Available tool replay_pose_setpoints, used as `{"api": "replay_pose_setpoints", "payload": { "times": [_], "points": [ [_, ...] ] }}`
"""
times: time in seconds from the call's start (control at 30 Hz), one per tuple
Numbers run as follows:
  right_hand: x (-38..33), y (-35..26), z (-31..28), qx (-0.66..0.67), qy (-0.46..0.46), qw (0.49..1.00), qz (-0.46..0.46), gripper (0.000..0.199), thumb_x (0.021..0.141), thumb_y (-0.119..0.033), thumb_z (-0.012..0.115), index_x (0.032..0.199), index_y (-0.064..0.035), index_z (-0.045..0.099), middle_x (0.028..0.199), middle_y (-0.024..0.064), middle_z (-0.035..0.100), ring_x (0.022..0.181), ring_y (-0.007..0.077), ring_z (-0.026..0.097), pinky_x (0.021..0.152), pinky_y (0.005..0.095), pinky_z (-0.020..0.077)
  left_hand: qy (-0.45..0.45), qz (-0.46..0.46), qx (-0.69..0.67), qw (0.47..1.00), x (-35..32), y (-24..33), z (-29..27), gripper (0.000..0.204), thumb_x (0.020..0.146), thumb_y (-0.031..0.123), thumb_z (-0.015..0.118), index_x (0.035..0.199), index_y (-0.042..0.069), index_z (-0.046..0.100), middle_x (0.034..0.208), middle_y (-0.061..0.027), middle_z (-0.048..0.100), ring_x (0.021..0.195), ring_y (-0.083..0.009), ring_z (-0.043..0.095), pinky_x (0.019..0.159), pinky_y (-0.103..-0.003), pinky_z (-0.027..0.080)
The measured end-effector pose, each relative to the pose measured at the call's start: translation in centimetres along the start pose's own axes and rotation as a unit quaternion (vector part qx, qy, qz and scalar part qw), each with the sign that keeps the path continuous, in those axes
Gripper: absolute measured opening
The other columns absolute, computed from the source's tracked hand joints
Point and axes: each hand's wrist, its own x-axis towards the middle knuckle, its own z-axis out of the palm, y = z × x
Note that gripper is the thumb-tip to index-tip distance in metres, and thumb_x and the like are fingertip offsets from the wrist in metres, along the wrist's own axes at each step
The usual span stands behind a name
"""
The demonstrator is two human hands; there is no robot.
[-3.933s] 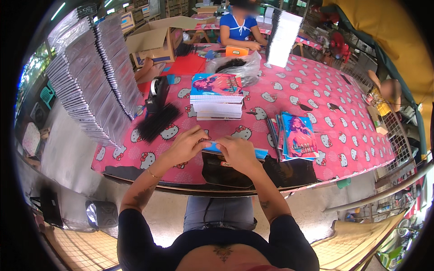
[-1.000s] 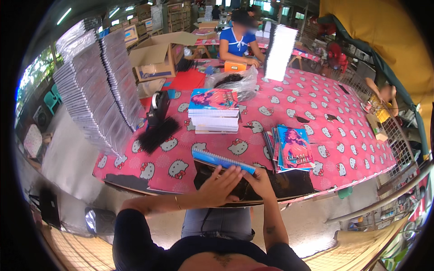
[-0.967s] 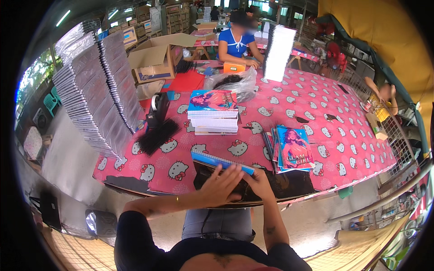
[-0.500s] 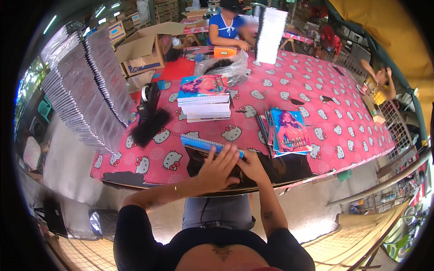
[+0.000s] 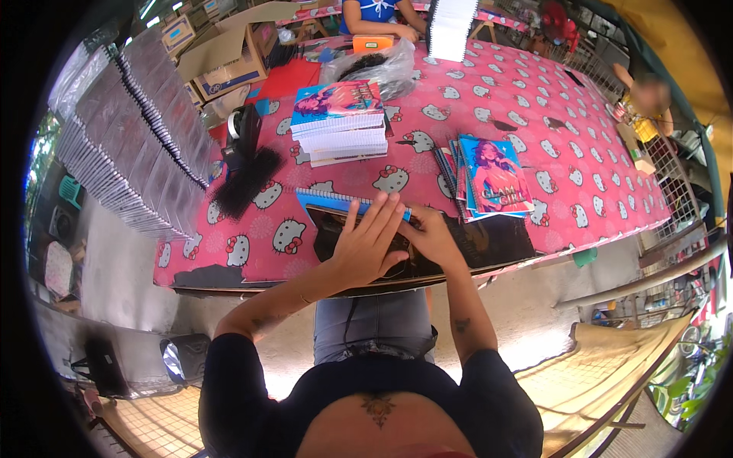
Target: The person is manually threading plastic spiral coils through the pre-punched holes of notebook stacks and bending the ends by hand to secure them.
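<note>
Beside the stack of notebooks (image 5: 340, 141) on the table (image 5: 267, 267), taken as the landmark, the blue notebook (image 5: 317, 201) lies on the near side, its coiled edge facing the stack and a gap of cloth between them. Some four seconds ago both hands were bunched over its edge, fingertips together toward the left part; now the work seems to have passed to the right end. The left hand (image 5: 372, 238) is spread, fingers side by side and laid flat across the notebook, thumb standing apart. The right hand (image 5: 429, 235) is bent around the notebook's right end; its fingertips are partly hidden, so I cannot tell whether they pinch the coil or only brace the corner. Compared with half a second ago the pose is nearly the same, though the view has tilted down; I judge this to be steadying, with the left palm keeping the notebook still while the right hand deals with the binding's end. The bundle of black coils (image 5: 246, 183) lies left of the stack and nearer the person, the pile of finished-looking notebooks (image 5: 496, 179) to its right, and the plastic bag (image 5: 395, 72) beyond it.
</note>
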Motion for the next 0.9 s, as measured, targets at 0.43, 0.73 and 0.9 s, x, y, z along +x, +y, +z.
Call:
{"api": "replay_pose_setpoints", "payload": {
  "times": [0.43,0.73,0.9],
  "points": [
    [1.7,-2.7,-5.1,-0.002,-0.065,0.994,-0.085,0.011,0.084,-0.002,0.07,0.094,0.0015,0.07,0.084,0.0093,0.071,0.078,0.0145,0.069,0.072,0.0289,0.0548,0.027,-0.022,-0.086,0.996,3.7,-2.9,-0.8,0.015,0.097,0.02,0.062,0.092,0.006,0.066,0.088,-0.0086,0.069,0.09,-0.0257,0.066,0.116,-0.059,0.027],
    [1.3,-2.7,0.4,-0.182,0.207,0.952,-0.135,0.019,0.077,-0.012,0.076,0.081,-0.004,0.06,0.077,0.0104,0.059,0.072,0.0289,0.061,0.063,0.0395,0.0495,0.074,0.009,-0.039,0.996,3.5,-1.1,-2.3,0.012,0.089,0.008,0.065,0.098,0.001,0.065,0.088,-0.0147,0.067,0.084,-0.033,0.066,0.104,-0.05,0.043],
    [-3.2,-10.1,1.8,-0.131,0.258,0.929,-0.232,0.049,0.083,-0.023,0.078,0.126,-0.0043,0.065,0.117,0.0187,0.061,0.11,0.0338,0.062,0.09,0.0392,0.0515,0.171,-0.18,-0.313,0.917,5.5,-2.1,-9.5,0.023,0.087,0.007,0.071,0.108,0.0,0.066,0.1,-0.0162,0.071,0.094,-0.0341,0.07,0.088,-0.045,0.055]
  ]
}}
